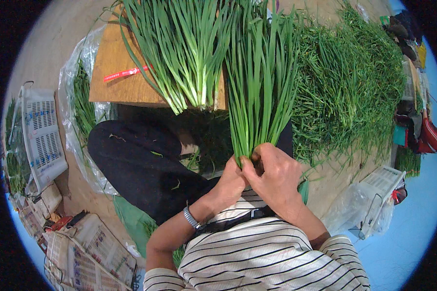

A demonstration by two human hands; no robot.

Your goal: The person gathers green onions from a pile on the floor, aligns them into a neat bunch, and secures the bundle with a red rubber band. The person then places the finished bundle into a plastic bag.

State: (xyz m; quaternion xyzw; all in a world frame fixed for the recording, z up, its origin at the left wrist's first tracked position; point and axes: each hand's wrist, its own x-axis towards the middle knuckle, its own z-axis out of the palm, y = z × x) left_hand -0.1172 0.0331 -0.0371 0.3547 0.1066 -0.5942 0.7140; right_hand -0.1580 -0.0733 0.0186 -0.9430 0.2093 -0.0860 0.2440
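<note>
A bunch of long green garlic chives [256, 91] fans away from me, its lower ends gathered between my two hands. My left hand [233, 180] grips the bunch from the left side, and a metal band circles that wrist. My right hand [276, 171] is closed about the same ends from the right, its thumb and fingers touching the left hand. Beyond my lap, more chives with pale stem ends [196, 72] lie on a wooden board [120, 87]. A red printed tape strip [125, 74] rests on the board, left of those chives.
A large heap of loose green leaves [342, 80] covers the floor at right. Clear plastic sheeting [67, 94] with greens lies left of the board. White plastic crates stand at left [45, 134], lower left [105, 243] and right [384, 178].
</note>
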